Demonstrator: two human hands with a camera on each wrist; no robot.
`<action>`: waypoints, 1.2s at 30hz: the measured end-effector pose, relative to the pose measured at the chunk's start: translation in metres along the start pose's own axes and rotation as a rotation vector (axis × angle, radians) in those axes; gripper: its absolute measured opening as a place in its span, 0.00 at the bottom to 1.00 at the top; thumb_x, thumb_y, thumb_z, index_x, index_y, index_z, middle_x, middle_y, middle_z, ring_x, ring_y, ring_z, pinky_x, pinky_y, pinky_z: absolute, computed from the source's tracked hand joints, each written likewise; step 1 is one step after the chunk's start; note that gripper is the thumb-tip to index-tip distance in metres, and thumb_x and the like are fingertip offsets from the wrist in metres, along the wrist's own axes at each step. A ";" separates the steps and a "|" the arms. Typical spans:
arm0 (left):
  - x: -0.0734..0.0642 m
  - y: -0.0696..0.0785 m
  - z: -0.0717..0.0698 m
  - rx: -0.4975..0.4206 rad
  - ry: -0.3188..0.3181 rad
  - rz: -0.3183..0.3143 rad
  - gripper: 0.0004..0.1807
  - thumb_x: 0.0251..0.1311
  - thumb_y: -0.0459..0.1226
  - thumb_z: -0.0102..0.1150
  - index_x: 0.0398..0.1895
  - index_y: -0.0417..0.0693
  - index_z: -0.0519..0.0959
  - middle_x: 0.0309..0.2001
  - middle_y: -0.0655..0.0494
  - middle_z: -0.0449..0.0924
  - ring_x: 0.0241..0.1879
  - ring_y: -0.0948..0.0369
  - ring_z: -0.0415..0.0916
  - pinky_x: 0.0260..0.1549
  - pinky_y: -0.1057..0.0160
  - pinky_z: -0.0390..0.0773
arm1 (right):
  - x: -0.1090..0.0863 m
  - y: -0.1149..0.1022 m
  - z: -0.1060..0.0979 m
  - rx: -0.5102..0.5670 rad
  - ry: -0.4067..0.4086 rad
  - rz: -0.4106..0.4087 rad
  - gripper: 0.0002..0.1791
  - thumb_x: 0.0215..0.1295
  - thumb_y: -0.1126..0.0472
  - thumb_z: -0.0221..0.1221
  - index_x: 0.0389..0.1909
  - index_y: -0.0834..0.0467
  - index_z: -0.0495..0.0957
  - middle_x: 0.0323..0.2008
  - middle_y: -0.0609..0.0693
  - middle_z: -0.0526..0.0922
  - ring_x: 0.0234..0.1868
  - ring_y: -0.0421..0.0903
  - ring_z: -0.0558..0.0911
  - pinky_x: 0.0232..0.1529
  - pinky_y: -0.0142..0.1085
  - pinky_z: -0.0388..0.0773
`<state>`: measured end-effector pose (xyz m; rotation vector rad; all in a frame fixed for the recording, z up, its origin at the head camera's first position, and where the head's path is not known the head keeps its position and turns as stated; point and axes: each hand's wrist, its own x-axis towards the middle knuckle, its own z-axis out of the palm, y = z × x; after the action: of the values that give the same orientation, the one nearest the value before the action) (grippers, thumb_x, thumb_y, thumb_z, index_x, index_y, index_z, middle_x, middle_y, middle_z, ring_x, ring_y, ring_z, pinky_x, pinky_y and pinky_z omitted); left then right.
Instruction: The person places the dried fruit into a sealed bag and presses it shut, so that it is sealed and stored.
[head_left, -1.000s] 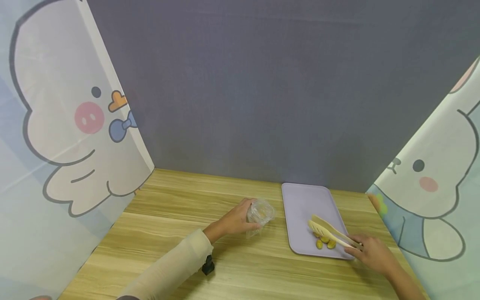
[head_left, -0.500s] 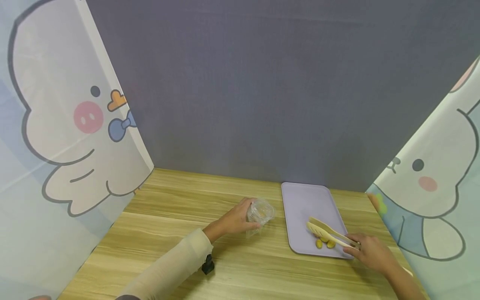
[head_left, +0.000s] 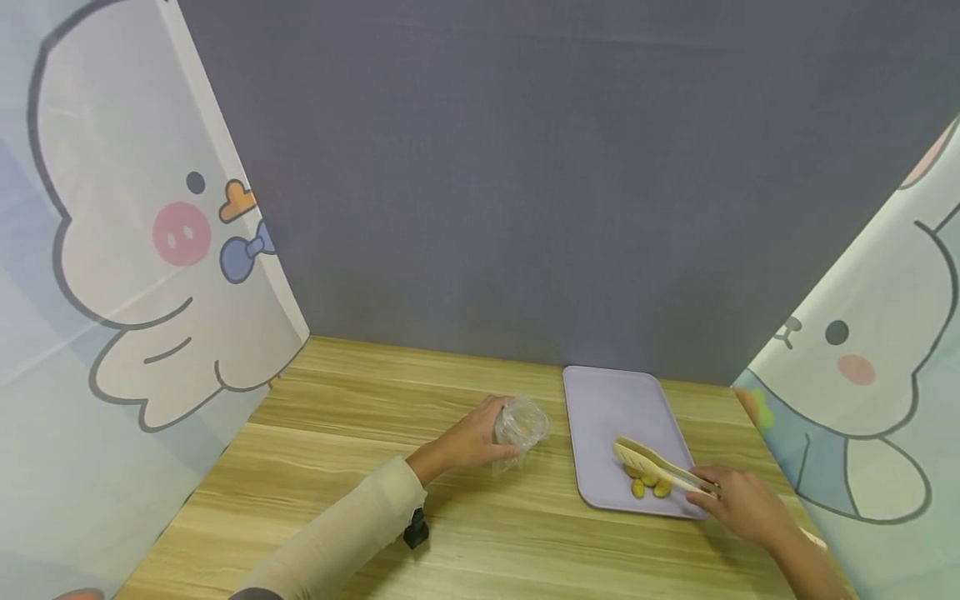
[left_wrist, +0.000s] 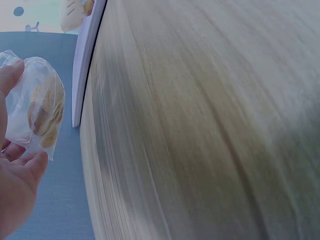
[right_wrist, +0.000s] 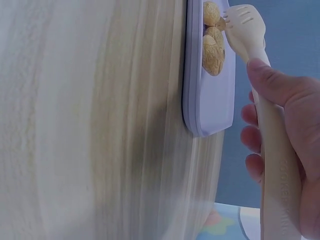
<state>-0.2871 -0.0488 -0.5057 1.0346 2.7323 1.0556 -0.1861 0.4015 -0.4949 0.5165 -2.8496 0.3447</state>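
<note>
My left hand (head_left: 474, 435) grips a clear plastic bag (head_left: 522, 423) over the middle of the table. In the left wrist view, yellow-brown pieces (left_wrist: 46, 111) show through the bag's film. My right hand (head_left: 742, 502) holds cream-coloured tongs (head_left: 656, 468) by the handles, their slotted head angled down over a lilac tray (head_left: 611, 400). Several small, rounded yellow-brown pieces (head_left: 662, 488) lie at the tray's near end, beneath and beside the tongs. In the right wrist view, the tip of the tongs (right_wrist: 246, 25) is right at these lumpy pieces (right_wrist: 213, 50).
The wood-grain table (head_left: 360, 392) carries the tray at its right side. A dark grey panel (head_left: 480, 183) rises behind the table, and cartoon-printed sheets (head_left: 135, 350) hang on both sides. A small pale object (head_left: 813, 538) shows behind my right forearm.
The tongs and right hand have shifted very slightly left over the pieces. My left hand and the bag stay where they were.
</note>
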 end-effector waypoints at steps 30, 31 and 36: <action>0.001 0.000 0.001 -0.019 -0.005 -0.008 0.48 0.60 0.54 0.70 0.77 0.45 0.59 0.68 0.50 0.68 0.62 0.55 0.74 0.62 0.50 0.76 | 0.003 0.000 -0.005 -0.036 -0.075 -0.032 0.20 0.54 0.48 0.74 0.42 0.58 0.88 0.33 0.44 0.88 0.26 0.28 0.75 0.25 0.32 0.72; 0.001 0.000 0.001 -0.019 -0.005 -0.008 0.48 0.60 0.54 0.70 0.77 0.45 0.59 0.68 0.50 0.68 0.62 0.55 0.74 0.62 0.50 0.76 | 0.003 0.000 -0.005 -0.033 -0.079 -0.031 0.20 0.54 0.48 0.74 0.42 0.58 0.88 0.33 0.44 0.88 0.26 0.28 0.74 0.25 0.32 0.72; 0.001 0.000 0.000 -0.006 -0.006 -0.003 0.47 0.61 0.53 0.70 0.77 0.45 0.59 0.69 0.50 0.68 0.61 0.55 0.74 0.61 0.51 0.77 | 0.003 0.001 -0.004 -0.012 -0.089 -0.040 0.19 0.55 0.49 0.74 0.42 0.59 0.87 0.31 0.42 0.86 0.25 0.26 0.69 0.24 0.31 0.69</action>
<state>-0.2875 -0.0478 -0.5056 1.0314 2.7237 1.0575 -0.1882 0.4024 -0.4908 0.5996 -2.9200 0.3044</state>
